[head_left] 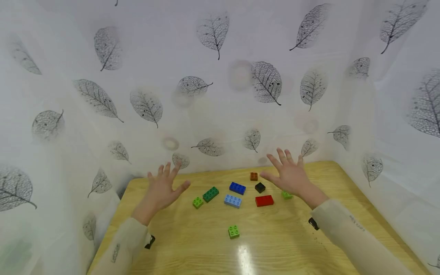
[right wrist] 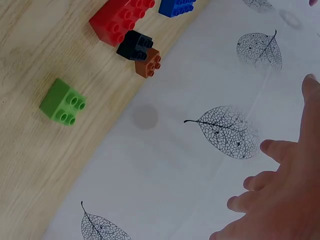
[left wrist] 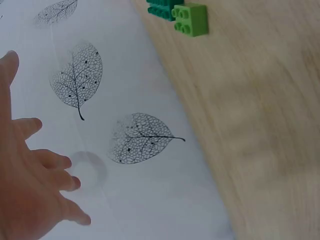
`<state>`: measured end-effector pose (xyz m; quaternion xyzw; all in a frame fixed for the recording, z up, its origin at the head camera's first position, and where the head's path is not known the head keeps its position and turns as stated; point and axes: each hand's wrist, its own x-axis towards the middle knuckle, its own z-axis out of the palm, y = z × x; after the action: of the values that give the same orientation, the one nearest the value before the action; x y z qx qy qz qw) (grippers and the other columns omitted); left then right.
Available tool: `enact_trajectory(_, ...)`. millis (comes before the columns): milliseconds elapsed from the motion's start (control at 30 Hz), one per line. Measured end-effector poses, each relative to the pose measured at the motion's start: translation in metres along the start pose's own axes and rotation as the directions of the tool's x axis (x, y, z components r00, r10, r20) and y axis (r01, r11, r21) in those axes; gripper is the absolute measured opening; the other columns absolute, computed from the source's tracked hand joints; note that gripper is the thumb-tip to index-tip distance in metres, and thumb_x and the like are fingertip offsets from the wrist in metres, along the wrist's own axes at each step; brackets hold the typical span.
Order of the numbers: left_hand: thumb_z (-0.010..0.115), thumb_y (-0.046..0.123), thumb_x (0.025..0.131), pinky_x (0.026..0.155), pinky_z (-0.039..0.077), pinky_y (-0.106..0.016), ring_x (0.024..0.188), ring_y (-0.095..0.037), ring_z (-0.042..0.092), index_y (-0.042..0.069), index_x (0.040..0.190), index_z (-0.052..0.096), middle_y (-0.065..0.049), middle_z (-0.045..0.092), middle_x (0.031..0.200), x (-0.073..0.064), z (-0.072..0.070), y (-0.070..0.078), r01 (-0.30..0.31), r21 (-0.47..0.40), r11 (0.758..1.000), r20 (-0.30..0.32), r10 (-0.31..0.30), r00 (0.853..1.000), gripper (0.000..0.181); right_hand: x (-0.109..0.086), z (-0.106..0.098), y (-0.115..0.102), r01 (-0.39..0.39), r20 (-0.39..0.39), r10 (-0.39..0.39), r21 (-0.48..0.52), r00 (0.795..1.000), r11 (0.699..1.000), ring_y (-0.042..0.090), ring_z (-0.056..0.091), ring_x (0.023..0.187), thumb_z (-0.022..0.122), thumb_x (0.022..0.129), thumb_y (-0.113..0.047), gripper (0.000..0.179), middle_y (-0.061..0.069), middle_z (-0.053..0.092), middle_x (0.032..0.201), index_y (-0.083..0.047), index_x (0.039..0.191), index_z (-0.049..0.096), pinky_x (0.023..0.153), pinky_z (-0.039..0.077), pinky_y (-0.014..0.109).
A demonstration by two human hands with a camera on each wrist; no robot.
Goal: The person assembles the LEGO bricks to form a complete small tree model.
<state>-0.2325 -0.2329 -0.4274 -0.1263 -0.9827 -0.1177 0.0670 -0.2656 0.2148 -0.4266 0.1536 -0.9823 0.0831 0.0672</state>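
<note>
Both hands hover over the table with fingers spread, holding nothing. My left hand is left of a lime brick and a dark green brick. My right hand hangs above another lime brick, partly hidden beneath it. Between the hands lie a blue brick, a light blue brick, a red brick, a black brick and a brown-orange brick. Closer to me sits one more lime brick. The bricks lie apart from one another.
The bricks stand on a wooden table. A whitish sheet with leaf prints hangs behind the table and along both sides. Small black pieces show at both sleeve cuffs.
</note>
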Motion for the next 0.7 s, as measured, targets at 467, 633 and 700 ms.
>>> enact_trajectory(467,0.061,0.06,0.102,0.118,0.037,-0.066,0.145,-0.048,0.048,0.014,0.166,0.03,-0.022,0.043,0.164,-0.009,0.039,-0.008,-0.057,-0.299,0.953,-0.03,0.051,0.998,0.085,-0.023,0.03,-0.029,0.099,0.024,-0.109,0.267,0.994,0.959,0.052,0.024,0.157,0.055,0.104,-0.06,0.078,0.025,0.021,0.173,-0.01,0.163,0.039,0.119,0.019,0.078)
enact_trajectory(633,0.07,0.045,0.101,0.105,0.052,-0.061,0.131,-0.046,0.062,0.006,0.159,0.042,-0.028,0.058,0.148,-0.011,0.057,-0.012,-0.114,-0.355,0.928,-0.103,0.082,0.991,0.076,-0.031,0.041,-0.04,0.104,0.057,-0.141,0.42,0.988,0.902,0.054,0.033,0.152,0.057,0.105,-0.057,0.073,0.022,0.022,0.173,-0.011,0.16,0.044,0.116,0.033,0.073)
enact_trajectory(700,0.072,0.041,0.1,0.1,0.055,-0.06,0.126,-0.045,0.066,0.006,0.157,0.046,-0.028,0.063,0.142,-0.012,0.064,-0.013,-0.129,-0.375,0.918,-0.127,0.087,0.988,0.072,-0.034,0.046,-0.045,0.099,0.064,-0.144,0.458,0.988,0.883,0.052,0.036,0.151,0.057,0.104,-0.059,0.074,0.02,0.024,0.173,-0.012,0.16,0.045,0.115,0.037,0.071)
